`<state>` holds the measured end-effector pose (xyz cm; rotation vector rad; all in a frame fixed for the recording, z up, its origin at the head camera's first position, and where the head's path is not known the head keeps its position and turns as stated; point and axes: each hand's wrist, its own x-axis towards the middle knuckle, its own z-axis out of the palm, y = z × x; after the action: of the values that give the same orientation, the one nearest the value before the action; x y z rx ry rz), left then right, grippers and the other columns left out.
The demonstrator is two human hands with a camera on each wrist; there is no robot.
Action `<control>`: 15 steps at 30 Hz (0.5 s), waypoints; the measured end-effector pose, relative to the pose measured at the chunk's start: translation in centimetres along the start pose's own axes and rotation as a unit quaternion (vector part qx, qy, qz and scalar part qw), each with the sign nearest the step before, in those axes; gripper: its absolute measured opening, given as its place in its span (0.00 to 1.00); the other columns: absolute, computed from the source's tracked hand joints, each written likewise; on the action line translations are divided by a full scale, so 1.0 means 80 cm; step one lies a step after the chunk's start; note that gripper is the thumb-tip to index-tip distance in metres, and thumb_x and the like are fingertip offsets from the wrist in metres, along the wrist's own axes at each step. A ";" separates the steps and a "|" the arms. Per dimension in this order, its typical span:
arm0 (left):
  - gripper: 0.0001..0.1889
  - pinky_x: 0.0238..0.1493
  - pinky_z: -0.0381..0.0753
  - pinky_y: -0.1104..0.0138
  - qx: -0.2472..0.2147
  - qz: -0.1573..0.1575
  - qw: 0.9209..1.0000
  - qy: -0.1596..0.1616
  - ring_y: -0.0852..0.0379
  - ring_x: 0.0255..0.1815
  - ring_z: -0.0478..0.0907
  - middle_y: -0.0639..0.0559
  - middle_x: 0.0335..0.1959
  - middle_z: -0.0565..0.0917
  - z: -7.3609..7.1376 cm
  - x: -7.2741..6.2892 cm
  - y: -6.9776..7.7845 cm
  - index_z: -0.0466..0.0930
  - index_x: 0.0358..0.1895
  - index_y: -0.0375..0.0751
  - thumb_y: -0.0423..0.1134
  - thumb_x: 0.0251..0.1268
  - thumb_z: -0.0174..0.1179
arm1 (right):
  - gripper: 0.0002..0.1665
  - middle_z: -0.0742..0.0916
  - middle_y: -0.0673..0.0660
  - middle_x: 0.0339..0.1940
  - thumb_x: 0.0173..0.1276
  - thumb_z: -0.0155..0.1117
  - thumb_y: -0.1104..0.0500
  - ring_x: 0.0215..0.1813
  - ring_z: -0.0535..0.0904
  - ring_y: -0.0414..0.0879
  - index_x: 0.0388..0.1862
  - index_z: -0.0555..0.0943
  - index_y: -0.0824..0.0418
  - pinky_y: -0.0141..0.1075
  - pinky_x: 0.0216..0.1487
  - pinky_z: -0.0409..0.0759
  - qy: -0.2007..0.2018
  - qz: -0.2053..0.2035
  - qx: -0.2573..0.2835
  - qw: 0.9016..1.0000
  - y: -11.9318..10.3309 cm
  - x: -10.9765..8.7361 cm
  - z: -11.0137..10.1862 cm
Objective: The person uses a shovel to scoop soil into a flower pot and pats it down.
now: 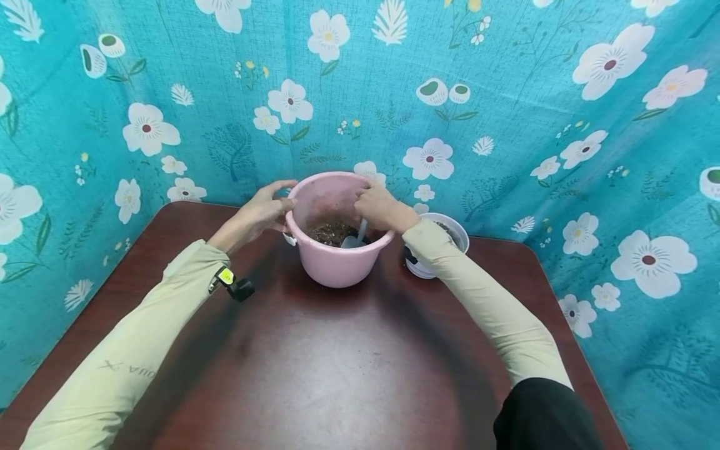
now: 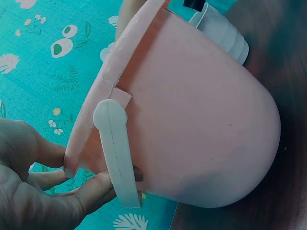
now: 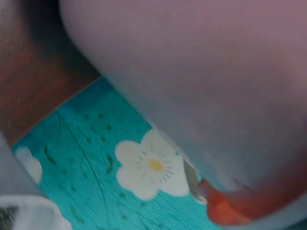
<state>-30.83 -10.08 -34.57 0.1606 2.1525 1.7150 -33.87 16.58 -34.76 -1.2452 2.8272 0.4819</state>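
Note:
A pink bucket (image 1: 339,265) stands toward the back of the table, dark soil (image 1: 329,232) in its bottom. My left hand (image 1: 259,209) grips the bucket's left rim; in the left wrist view its fingers curl about the rim beside the white handle (image 2: 116,153). Reaching over the right rim, my right hand (image 1: 381,206) holds a small grey shovel (image 1: 351,241) by its handle, blade down at the soil. The right wrist view shows the bucket's outer wall (image 3: 201,96), with that hand hidden behind it.
A white pot (image 1: 462,234) with dark soil in it stands just right of the bucket, partly behind my right sleeve. The brown table (image 1: 337,362) reaches back to a blue flowered curtain (image 1: 349,81) on the far side and both flanks.

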 end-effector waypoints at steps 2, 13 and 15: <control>0.33 0.36 0.87 0.67 0.002 0.001 1.000 -0.002 0.50 0.47 0.79 0.30 0.69 0.68 -0.001 0.000 0.000 0.52 0.85 0.44 0.32 0.81 0.46 | 0.13 0.92 0.53 0.39 0.54 0.85 0.53 0.53 0.79 0.54 0.37 0.93 0.54 0.50 0.73 0.65 -0.023 0.000 0.048 0.999 0.002 0.002 0.001; 0.33 0.37 0.87 0.67 0.010 -0.003 1.000 -0.001 0.47 0.49 0.79 0.30 0.71 0.67 -0.001 -0.001 0.000 0.51 0.85 0.45 0.33 0.82 0.46 | 0.09 0.92 0.48 0.37 0.57 0.84 0.54 0.51 0.82 0.52 0.37 0.94 0.53 0.46 0.66 0.70 -0.058 -0.006 0.144 0.988 0.004 0.002 0.003; 0.33 0.38 0.87 0.67 0.012 -0.003 1.000 0.000 0.45 0.52 0.78 0.31 0.72 0.67 -0.001 -0.001 0.000 0.51 0.85 0.46 0.33 0.82 0.46 | 0.08 0.92 0.48 0.37 0.58 0.84 0.55 0.51 0.83 0.52 0.36 0.94 0.53 0.46 0.67 0.70 -0.058 -0.012 0.151 0.987 0.005 0.003 0.003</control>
<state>-30.80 -10.20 -34.52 0.1596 2.1721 1.6862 -34.35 16.73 -34.92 -1.1504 2.6573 0.1112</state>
